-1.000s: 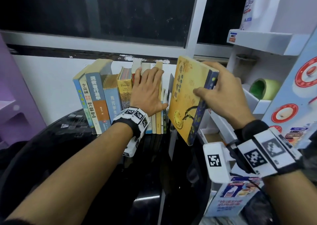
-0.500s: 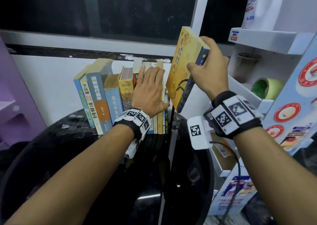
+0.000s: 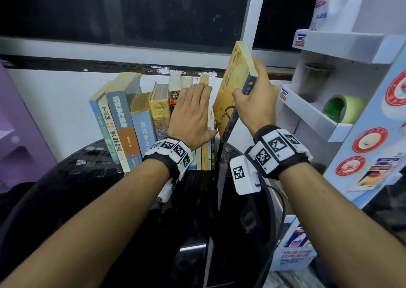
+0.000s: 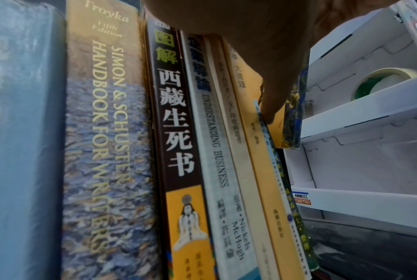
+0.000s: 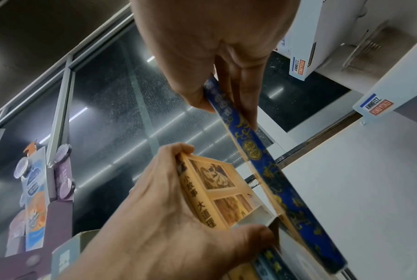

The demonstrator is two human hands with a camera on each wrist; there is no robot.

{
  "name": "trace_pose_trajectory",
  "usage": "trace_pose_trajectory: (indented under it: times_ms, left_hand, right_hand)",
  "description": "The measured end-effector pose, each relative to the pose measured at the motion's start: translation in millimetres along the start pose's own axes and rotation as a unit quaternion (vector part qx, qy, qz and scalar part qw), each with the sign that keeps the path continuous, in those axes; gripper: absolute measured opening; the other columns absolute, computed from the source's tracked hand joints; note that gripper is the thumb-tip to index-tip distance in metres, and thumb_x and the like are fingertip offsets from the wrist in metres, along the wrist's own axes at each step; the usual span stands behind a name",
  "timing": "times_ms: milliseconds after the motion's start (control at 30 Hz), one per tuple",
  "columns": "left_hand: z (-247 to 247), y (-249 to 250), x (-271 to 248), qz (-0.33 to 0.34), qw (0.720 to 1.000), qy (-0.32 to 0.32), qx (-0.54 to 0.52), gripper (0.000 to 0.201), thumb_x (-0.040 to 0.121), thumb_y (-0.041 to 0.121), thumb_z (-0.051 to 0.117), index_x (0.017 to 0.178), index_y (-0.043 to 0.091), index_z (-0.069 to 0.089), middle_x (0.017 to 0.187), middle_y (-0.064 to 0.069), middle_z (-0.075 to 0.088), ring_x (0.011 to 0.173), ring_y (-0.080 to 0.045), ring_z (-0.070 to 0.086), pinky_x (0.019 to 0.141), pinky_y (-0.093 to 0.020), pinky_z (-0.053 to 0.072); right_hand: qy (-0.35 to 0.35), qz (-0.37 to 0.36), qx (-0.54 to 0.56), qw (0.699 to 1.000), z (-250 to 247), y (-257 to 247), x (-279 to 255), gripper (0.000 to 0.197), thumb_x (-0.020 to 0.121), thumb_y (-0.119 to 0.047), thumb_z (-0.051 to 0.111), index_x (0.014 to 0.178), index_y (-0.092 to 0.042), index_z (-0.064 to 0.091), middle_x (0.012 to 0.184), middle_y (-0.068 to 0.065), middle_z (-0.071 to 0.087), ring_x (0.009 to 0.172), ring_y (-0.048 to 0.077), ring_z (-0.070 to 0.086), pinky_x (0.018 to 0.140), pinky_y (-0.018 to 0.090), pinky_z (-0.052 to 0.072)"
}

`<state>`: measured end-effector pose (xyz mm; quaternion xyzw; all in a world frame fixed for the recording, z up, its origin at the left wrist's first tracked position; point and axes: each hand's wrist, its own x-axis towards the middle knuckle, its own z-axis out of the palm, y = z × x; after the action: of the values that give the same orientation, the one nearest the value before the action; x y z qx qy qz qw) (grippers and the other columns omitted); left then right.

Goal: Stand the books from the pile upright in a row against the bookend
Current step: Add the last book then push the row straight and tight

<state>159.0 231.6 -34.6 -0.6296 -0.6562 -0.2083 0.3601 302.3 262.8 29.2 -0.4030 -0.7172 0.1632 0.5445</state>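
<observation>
Head view: right hand grips yellow book.

Right hand: pinching blue-spined book, thumb opposite fingers.
Left hand: below, fingers flat against upright books.

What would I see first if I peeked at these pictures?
First, the big yellow book with the dark blue spine, held up in the air, tilted, by the right hand at the right end of the row of books. Next, the left hand lying flat against the spines of the row, which stands on a shiny black table.
</observation>
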Motion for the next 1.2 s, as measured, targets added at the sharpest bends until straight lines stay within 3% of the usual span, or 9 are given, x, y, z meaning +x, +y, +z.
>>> trace_pose_trajectory:
  times_ms: [233,367,500,733,833,967,1100,1200]
  left_hand:
    - [1,0,-1,-0.001,1.000,0.011,-0.010,0.107,0.063,0.065,0.068,0.140,0.000,0.032,0.138,-0.018,0.043,0.131,-0.034,0.039,0.114,-0.045,0.023]
    - [0,-1,-2,-0.002,1.000,0.011,-0.012,0.107,0.063,0.065,0.068,0.140,0.001,0.034,0.138,-0.016,0.044,0.131,-0.032,0.039,0.115,-0.044,0.022]
    - [0,-3,-3,-0.002,1.000,0.012,-0.008,0.107,0.064,0.068,0.066,0.141,0.002,0.033,0.139,-0.016,0.044,0.132,-0.032,0.039,0.115,-0.044,0.021]
    - [0,-5,-3,0.004,1.000,0.003,-0.004,0.112,0.062,0.070,0.068,0.143,0.002,0.031,0.141,-0.016,0.043,0.132,-0.032,0.039,0.115,-0.044,0.021]
    - [-2,-9,-1,0.019,1.000,-0.007,-0.009,0.115,0.061,0.069,0.071,0.145,0.003,0.027,0.142,-0.014,0.041,0.132,-0.031,0.038,0.114,-0.042,0.022]
    - [-10,-16,5,0.036,0.999,-0.022,0.013,0.124,0.059,0.074,0.069,0.149,0.004,0.020,0.143,-0.013,0.040,0.136,-0.030,0.034,0.116,-0.044,0.020]
    - [-15,-22,9,0.024,0.998,-0.051,0.020,0.125,0.058,0.081,0.062,0.148,0.005,0.022,0.150,-0.012,0.033,0.144,-0.030,0.021,0.120,-0.045,0.010]
    - [-15,-21,9,0.023,0.998,-0.060,0.007,0.119,0.058,0.079,0.065,0.145,0.007,0.028,0.148,-0.009,0.038,0.142,-0.027,0.027,0.118,-0.043,0.016]
  right_hand:
    - [0.031,-0.002,0.001,1.000,2,4,-2,0.065,0.088,-0.008,0.062,0.145,-0.020,0.035,0.102,-0.003,0.059,0.090,0.016,0.066,0.080,0.040,0.060]
    - [0.030,-0.008,-0.018,0.999,8,4,-2,0.065,0.088,-0.008,0.063,0.145,-0.018,0.035,0.112,0.007,0.066,0.095,0.021,0.067,0.083,0.043,0.059]
    - [0.021,0.007,-0.035,0.999,14,13,-6,0.063,0.086,-0.008,0.063,0.143,-0.018,0.038,0.106,0.008,0.067,0.091,0.022,0.067,0.084,0.042,0.058]
    - [-0.047,0.001,-0.059,0.997,16,29,-16,0.069,0.085,-0.011,0.068,0.145,-0.018,0.035,0.097,0.004,0.059,0.084,0.017,0.056,0.082,0.031,0.051]
    - [-0.067,-0.019,-0.063,0.996,15,34,-23,0.066,0.084,-0.009,0.068,0.141,-0.018,0.036,0.091,0.002,0.056,0.081,0.019,0.057,0.077,0.033,0.053]
    - [-0.097,-0.042,-0.082,0.991,16,40,-27,0.061,0.085,-0.006,0.067,0.138,-0.016,0.038,0.096,0.004,0.057,0.086,0.021,0.058,0.078,0.037,0.053]
    - [-0.124,-0.066,-0.147,0.979,18,41,-28,0.062,0.088,-0.006,0.062,0.143,-0.014,0.035,0.117,0.014,0.059,0.104,0.030,0.057,0.088,0.039,0.045]
    - [-0.136,-0.082,-0.167,0.973,20,44,-29,0.064,0.089,-0.007,0.061,0.145,-0.012,0.031,0.151,0.010,0.035,0.122,0.033,0.051,0.099,0.042,0.041]
